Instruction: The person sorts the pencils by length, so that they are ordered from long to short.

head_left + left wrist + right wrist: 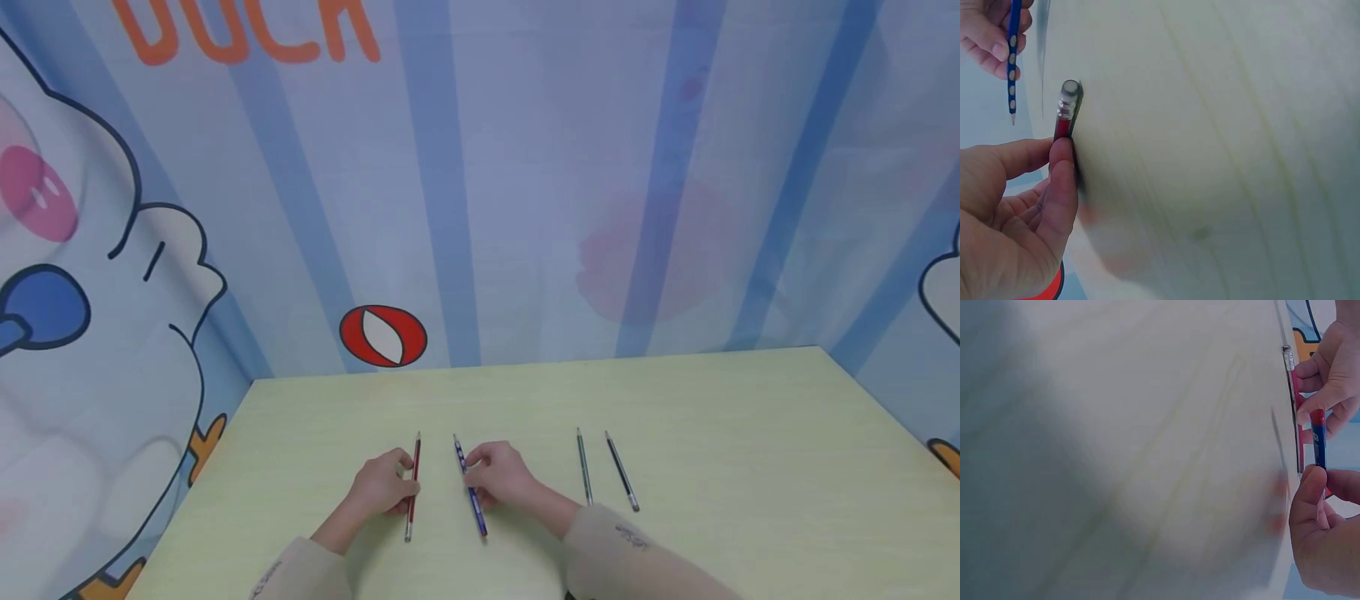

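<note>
In the head view my left hand [384, 483] pinches a red pencil [413, 487] with a metal ferrule and eraser at its near end. That eraser end shows close up in the left wrist view, above the thumb and fingers of the left hand [1029, 212]. My right hand [504, 477] pinches a blue pencil [478, 512] dotted with pale spots, its sharpened tip pointing away. In the right wrist view the blue pencil [1319, 440] shows a red end above the right hand [1329, 531]. The two pencils are apart, roughly side by side.
To the right on the pale table [750, 450] lie a green pencil [583, 467], its near end hidden by the right sleeve, and a dark pencil [622, 471] with a pale near end. A printed cloth [525, 208] with blue stripes stands behind the table.
</note>
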Motion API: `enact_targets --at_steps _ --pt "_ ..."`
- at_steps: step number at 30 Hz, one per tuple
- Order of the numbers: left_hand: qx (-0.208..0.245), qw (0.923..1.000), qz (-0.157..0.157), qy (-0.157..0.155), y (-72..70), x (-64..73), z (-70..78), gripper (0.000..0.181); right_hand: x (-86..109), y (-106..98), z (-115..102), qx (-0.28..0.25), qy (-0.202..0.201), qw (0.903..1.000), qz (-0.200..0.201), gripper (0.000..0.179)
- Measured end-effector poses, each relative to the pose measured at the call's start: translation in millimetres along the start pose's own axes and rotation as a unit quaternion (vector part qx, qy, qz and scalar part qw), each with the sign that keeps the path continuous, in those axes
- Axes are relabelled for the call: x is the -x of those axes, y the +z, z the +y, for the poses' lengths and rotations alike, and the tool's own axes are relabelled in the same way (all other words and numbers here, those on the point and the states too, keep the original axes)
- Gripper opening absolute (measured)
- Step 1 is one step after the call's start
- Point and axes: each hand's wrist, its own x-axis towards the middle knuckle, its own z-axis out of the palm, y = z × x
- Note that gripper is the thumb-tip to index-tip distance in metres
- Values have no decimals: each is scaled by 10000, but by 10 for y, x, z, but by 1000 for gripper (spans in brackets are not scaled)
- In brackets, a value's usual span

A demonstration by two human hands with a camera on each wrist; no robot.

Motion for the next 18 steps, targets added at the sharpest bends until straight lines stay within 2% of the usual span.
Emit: enact_targets --at_steps 12,18 --pt "86 10000 2 -46 1 -9 -19 28 -104 184 -39 644 58 9979 39 16" --pt "88 9999 0 -85 -2 -7 -11 30 -154 245 -78 903 -89 9958 152 16"
